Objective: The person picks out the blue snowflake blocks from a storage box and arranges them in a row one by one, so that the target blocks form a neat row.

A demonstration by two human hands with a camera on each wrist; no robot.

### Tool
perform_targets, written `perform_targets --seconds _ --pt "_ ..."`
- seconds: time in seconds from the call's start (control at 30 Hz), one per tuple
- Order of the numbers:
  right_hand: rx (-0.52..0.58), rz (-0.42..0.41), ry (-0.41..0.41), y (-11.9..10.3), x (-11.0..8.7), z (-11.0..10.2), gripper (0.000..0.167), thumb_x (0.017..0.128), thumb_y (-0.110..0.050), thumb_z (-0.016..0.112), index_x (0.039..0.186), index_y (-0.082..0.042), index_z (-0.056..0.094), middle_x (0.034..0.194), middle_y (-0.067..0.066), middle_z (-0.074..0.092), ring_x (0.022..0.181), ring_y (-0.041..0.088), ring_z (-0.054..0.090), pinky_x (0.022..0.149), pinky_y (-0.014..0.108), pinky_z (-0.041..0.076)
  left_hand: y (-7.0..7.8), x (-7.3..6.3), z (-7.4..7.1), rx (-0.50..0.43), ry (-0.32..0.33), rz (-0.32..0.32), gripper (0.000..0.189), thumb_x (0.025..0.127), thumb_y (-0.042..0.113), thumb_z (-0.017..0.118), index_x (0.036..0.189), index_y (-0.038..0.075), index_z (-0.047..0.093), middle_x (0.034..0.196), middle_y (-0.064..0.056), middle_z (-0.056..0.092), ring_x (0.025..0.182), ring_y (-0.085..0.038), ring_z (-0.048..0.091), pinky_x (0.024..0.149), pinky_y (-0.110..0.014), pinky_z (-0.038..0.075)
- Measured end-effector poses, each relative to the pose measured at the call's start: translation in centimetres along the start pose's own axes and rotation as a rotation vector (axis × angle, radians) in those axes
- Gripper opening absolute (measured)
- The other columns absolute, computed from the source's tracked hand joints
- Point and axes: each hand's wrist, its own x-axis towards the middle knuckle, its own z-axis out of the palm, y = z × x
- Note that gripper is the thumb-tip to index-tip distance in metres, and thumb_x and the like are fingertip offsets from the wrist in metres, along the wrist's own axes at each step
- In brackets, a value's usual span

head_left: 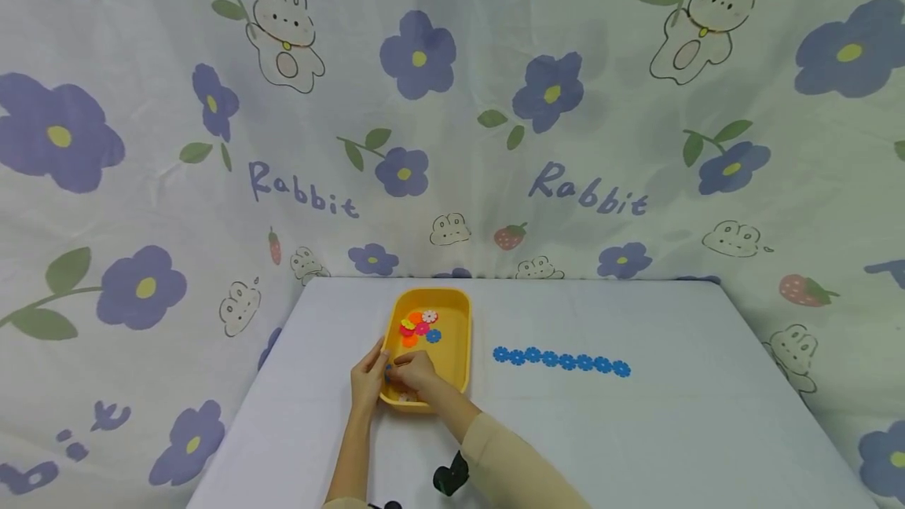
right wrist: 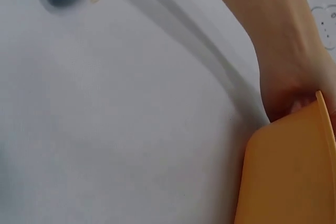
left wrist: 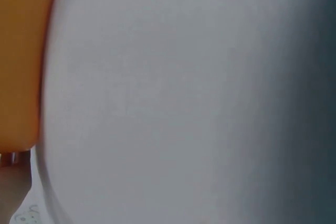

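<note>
A yellow plastic tray point(head_left: 463, 344) stands on the left half of the table. At its left side my left hand point(head_left: 368, 383) holds the wall, thumb by the rim; the left wrist view catches the tray's outside point(left wrist: 21, 61) and part of a hand point(left wrist: 13, 187). Reaching over the near right rim, my right hand point(head_left: 415, 373) is inside the tray with bent fingers, pinching a small blue flower piece point(head_left: 388, 368) by the left wall. Farther up the tray lie loose flower pieces point(head_left: 422, 328) in orange, pink, yellow, white and blue. The right wrist view shows the tray's outer wall point(right wrist: 289, 177) and my left forearm point(right wrist: 278, 30).
Right of the tray, several blue flower pieces form a row point(head_left: 568, 362) on the white tablecloth point(head_left: 672, 438). Small pale pieces point(head_left: 406, 397) lie at the tray's near end. A dark object point(head_left: 451, 475) appears beside my right sleeve. A rabbit-print curtain point(head_left: 467, 140) hangs behind the table.
</note>
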Motion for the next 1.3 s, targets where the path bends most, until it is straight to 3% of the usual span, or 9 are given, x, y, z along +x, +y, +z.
perform_targets --seconds 0.17,0.3,0.43,0.53,0.73,0.93,1.13,1.3 --pt "-0.129 -0.069 0.026 0.1 0.2 0.1 0.025 0.077 -0.008 0.076 0.095 0.007 0.070 0.070 0.005 0.064 0.060 0.021 0.067 0.057 0.027 0.059 0.1 0.0 0.0 -0.006 -0.011 -0.002 0.044 0.096 0.019 0.054 0.137 0.003 0.047 0.142 -0.014 0.043 0.136 -0.029 0.033 0.110 -0.040 0.032" --pt "-0.137 -0.116 0.036 0.2 0.4 -0.2 0.024 0.077 -0.010 0.075 0.094 0.006 0.071 0.073 0.005 0.065 0.061 0.017 0.065 0.058 0.025 0.058 0.3 -0.1 0.1 -0.003 -0.013 -0.005 0.045 0.096 0.021 0.054 0.137 0.004 0.047 0.142 -0.015 0.042 0.135 -0.029 0.034 0.107 -0.036 0.035" --pt "-0.012 -0.151 0.047 0.3 0.8 -0.3 0.028 0.078 -0.003 0.068 0.104 0.008 0.068 0.080 0.012 0.069 0.067 0.023 0.067 0.063 0.030 0.059 0.3 -0.1 0.1 -0.015 -0.007 0.001 0.045 0.096 0.021 0.055 0.137 0.003 0.047 0.142 -0.016 0.042 0.134 -0.030 0.036 0.101 -0.024 0.040" --pt "0.127 -0.115 0.045 0.3 1.1 -0.4 0.034 0.081 0.003 0.063 0.114 0.009 0.063 0.083 0.016 0.069 0.070 0.026 0.069 0.066 0.032 0.060 0.3 -0.1 0.0 -0.011 0.004 0.001 0.045 0.096 0.021 0.055 0.137 0.004 0.047 0.142 -0.015 0.043 0.134 -0.029 0.036 0.100 -0.018 0.039" --pt "0.370 -0.040 0.077 0.0 1.7 -1.6 0.035 0.082 0.011 0.057 0.116 0.011 0.060 0.096 0.019 0.065 0.072 0.020 0.069 0.073 0.031 0.058 0.1 0.0 0.1 0.010 0.010 -0.004 0.045 0.096 0.022 0.056 0.136 0.003 0.048 0.141 -0.015 0.044 0.134 -0.029 0.037 0.103 -0.028 0.038" --pt "0.466 -0.049 0.105 -0.4 2.2 -3.3 0.034 0.084 0.012 0.054 0.118 0.013 0.058 0.107 0.024 0.061 0.075 0.020 0.068 0.080 0.037 0.056 0.1 0.1 0.1 0.018 0.013 -0.006 0.043 0.096 0.020 0.055 0.136 0.004 0.048 0.142 -0.015 0.044 0.133 -0.029 0.039 0.102 -0.029 0.039" --pt "0.540 -0.054 0.054 -1.2 2.3 -4.8 0.037 0.088 0.011 0.050 0.125 0.014 0.052 0.114 0.025 0.058 0.077 0.018 0.067 0.083 0.036 0.055 0.1 0.2 0.1 0.017 0.014 0.001 0.042 0.096 0.016 0.054 0.135 0.002 0.049 0.140 -0.017 0.044 0.132 -0.030 0.039 0.103 -0.032 0.039" --pt "0.481 -0.083 -0.011 -2.3 2.0 -6.7 0.036 0.091 0.010 0.049 0.126 0.015 0.050 0.117 0.026 0.055 0.081 0.019 0.068 0.081 0.032 0.055 0.1 0.1 0.1 0.007 0.015 -0.002 0.042 0.096 0.017 0.054 0.135 0.002 0.048 0.140 -0.016 0.044 0.133 -0.029 0.038 0.102 -0.030 0.039"
